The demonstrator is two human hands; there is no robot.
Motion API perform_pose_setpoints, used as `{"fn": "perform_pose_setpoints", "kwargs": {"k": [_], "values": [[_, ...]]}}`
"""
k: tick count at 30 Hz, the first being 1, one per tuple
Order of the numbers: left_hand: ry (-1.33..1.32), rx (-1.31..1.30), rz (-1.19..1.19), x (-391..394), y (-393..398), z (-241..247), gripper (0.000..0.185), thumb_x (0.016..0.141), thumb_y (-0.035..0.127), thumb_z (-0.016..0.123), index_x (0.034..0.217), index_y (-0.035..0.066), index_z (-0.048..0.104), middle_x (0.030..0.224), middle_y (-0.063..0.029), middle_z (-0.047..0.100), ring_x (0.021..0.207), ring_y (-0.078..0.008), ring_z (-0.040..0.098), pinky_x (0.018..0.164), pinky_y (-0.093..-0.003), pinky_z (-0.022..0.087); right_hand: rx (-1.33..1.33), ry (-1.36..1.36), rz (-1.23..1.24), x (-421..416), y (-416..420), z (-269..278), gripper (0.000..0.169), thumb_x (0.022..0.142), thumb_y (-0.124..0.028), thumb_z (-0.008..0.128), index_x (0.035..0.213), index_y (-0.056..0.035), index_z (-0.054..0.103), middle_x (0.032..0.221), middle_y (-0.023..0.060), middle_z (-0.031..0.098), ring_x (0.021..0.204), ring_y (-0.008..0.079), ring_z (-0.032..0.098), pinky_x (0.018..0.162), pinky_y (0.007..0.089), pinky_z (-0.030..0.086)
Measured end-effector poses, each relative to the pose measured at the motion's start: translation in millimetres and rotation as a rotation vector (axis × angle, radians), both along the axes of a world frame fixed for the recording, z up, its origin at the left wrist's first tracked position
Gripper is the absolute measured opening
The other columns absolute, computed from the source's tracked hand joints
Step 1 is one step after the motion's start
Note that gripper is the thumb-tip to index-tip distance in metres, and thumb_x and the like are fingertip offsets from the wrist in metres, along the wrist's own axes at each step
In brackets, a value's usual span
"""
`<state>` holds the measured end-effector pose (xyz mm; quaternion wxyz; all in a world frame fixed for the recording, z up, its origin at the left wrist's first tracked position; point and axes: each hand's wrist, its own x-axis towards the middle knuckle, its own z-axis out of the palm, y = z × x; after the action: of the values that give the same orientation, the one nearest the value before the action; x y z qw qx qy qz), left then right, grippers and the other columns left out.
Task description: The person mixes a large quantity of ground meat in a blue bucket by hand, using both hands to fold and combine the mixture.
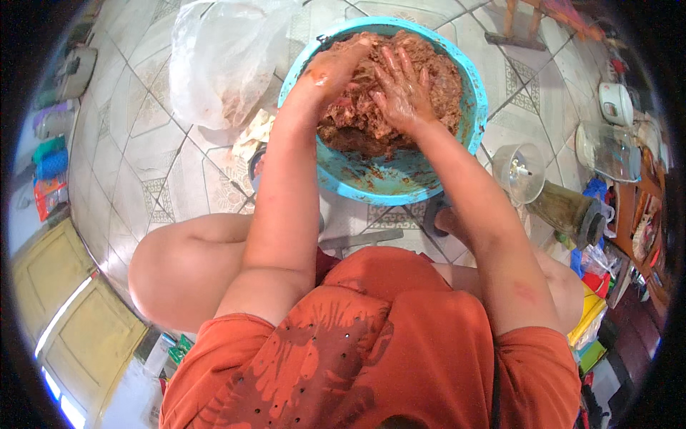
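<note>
A round blue plastic basin (386, 198) stands on the tiled floor, its inner wall smeared with brown residue. In it lies a large mass of reddish-brown ground mixture (442, 91), which looks like minced meat. My left hand (337, 69) is on the left part of the mass, its fingertips partly hidden in or behind it. My right hand (402, 91) rests flat on the middle of the mass, wet and smeared, fingers spread. Neither hand shows an object lifted from the basin.
A translucent plastic bag (220, 64) lies left of the basin. A clear blender or processor cup (519, 171) and a dark-ended cylindrical vessel (563, 212) are at the right. A wooden stool leg (514, 40) stands at the upper right, and a clear container (608, 153) at the far right.
</note>
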<state>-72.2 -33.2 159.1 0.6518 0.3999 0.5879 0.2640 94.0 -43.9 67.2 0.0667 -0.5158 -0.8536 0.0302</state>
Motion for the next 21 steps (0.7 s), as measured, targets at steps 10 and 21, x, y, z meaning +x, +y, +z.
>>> {"fn": "perform_pose_setpoints", "kwargs": {"k": [10,21], "values": [[-0.152,0.087,0.045,-26.9,-3.2,-5.2,0.055,0.081,0.048,0.047,0.111,0.002,0.052,0.105,-0.0106,0.055,0.093,-0.0214,0.052,0.080,-0.0362,0.041,-0.240,0.631,0.150,3.5,-36.0,32.9,0.020,0.077,-0.014,0.054,0.094,-0.0046,0.060,0.097,0.0150,0.057,0.091,0.0314,0.054,0.081,0.0365,0.043],[-0.015,0.182,-0.086,-32.1,-2.9,-26.4,0.053,0.082,0.046,0.046,0.111,0.003,0.053,0.109,-0.0105,0.055,0.097,-0.0225,0.049,0.084,-0.0322,0.038,-0.603,0.765,0.066,-97.4,-91.8,-80.5,0.033,0.074,-0.010,0.042,0.104,-0.0019,0.052,0.107,0.0260,0.049,0.100,0.0398,0.046,0.090,0.0403,0.035]]}}
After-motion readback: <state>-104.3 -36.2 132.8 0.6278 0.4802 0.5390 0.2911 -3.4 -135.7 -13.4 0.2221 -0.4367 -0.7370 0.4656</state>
